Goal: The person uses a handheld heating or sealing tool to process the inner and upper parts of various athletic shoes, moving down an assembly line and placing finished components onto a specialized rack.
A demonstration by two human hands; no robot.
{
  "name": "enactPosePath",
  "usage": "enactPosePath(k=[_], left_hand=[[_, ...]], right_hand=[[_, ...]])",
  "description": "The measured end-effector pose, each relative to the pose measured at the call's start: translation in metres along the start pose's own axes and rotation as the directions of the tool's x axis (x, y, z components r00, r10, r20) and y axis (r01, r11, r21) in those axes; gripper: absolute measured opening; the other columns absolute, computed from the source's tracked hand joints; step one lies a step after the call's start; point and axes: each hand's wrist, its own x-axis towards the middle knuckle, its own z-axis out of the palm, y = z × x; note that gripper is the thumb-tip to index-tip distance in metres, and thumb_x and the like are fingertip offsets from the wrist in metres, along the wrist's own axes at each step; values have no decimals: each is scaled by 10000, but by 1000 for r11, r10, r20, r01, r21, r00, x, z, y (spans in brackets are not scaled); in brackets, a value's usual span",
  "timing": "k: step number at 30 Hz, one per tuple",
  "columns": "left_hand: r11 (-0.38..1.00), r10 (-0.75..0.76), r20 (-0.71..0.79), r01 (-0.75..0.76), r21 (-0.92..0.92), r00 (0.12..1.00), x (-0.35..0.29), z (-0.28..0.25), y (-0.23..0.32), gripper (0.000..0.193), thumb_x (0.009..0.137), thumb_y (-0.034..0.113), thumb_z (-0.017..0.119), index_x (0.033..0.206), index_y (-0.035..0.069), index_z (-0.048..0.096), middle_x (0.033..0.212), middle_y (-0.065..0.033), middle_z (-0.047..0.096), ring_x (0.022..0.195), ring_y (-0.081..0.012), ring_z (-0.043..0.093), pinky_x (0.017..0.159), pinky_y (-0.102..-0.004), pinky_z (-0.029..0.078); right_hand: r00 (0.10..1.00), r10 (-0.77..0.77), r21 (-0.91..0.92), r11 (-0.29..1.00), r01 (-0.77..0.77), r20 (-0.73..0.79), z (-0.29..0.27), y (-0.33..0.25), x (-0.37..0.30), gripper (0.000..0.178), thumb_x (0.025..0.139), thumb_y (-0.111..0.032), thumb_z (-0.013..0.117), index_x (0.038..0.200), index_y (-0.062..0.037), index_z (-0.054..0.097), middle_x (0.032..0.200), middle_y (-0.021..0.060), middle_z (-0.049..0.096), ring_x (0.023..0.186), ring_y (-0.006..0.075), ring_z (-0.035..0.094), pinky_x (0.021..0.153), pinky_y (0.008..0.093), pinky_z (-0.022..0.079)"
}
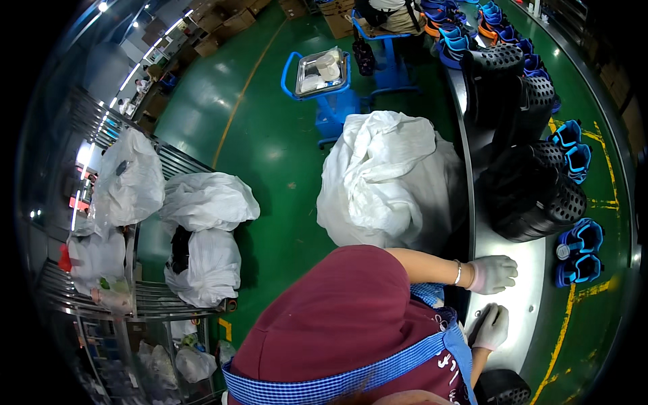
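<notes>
My left hand (493, 274), in a pale glove with a bracelet at the wrist, lies over the bright metal tabletop (520, 304). Its fingers are slightly bent and apart, and no object shows in them. Closer to my body, my right hand (492, 329), also gloved, rests near the tabletop's inner edge with its fingers partly stretched and nothing visible in them. Beyond my left hand stand bulky black pieces (533, 192) with round holes at their ends. Another black holed piece (503, 388) sits below my right hand, cut off by the picture's edge.
Blue shoes (579, 253) stand beyond the tabletop, with more shoes (453, 44) farther up the line. A large white sack (385, 182) is left of the table. Blue trolleys (331, 101), a person (388, 13) and a metal rack (182, 158) with white bags stand around.
</notes>
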Motion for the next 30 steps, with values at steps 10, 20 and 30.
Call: enactPosePath(k=[10,20,30], left_hand=[[999,-8,-51,6,-50,999,3,-1,-1,141,752,167,640,865,84,639,984,-63,585,1057,-252,526,913,-389,458],[999,-12,-53,10,-35,999,3,0,1,141,746,168,638,863,89,646,1004,-63,581,1080,-252,521,900,-387,461],[998,-31,-37,29,-55,999,3,5,-1,163,741,188,638,873,92,641,1011,-70,581,1076,-261,524,900,-401,454]], right_hand=[[1000,13,10,1000,-13,18,-4,-7,-2,180,952,-137,542,931,27,615,856,169,640,761,302,611,710,378,486],[998,52,61,997,-53,21,-3,0,-6,186,953,-115,526,956,46,619,893,184,645,802,314,621,734,388,490],[993,96,64,993,-101,66,-9,-7,-3,223,965,-149,511,982,46,618,912,195,643,820,330,618,746,392,486]])
